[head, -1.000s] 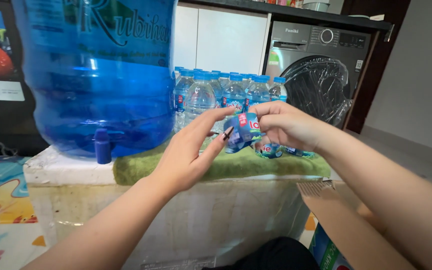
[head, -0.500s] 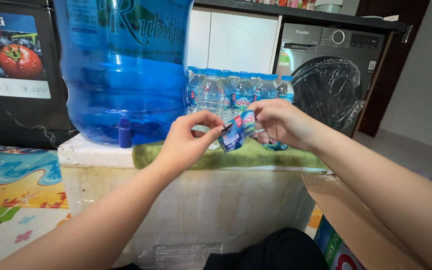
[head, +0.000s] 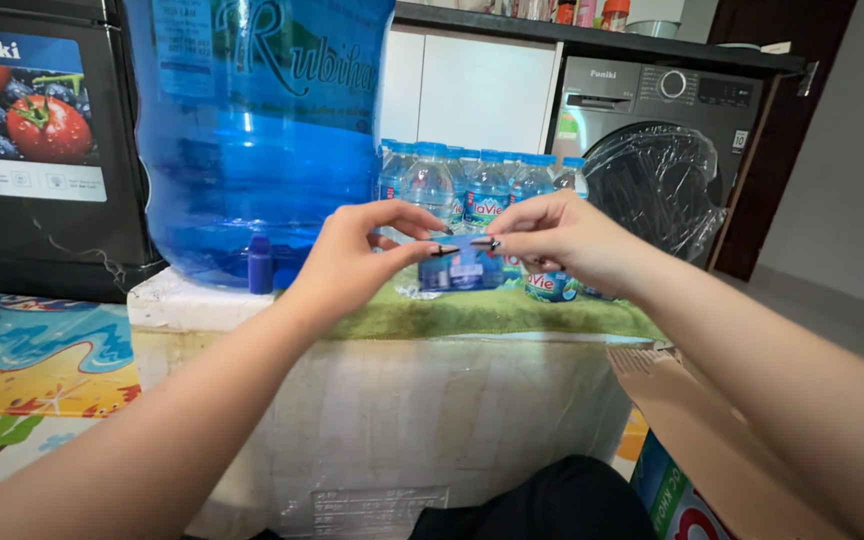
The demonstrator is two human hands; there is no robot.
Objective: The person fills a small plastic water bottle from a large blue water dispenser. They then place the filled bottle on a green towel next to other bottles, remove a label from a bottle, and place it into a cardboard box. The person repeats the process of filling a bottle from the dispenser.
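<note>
Two bare forearms, no sleeves, no jewellery.

Left hand (head: 357, 262) and right hand (head: 562, 238) uncovered from fingertip to the frame's edge, without gloves, rings, watch or wristband. Fingernails painted dark, seen on the left thumb and the right forefinger. Below, between the arms, a rounded patch of black clothing (head: 542, 500), fabric plain and unmarked, cut off by the bottom edge.

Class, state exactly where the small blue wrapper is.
The small blue wrapper is mid-frame, stretched between left hand and right hand, before the bottle pack.
</note>
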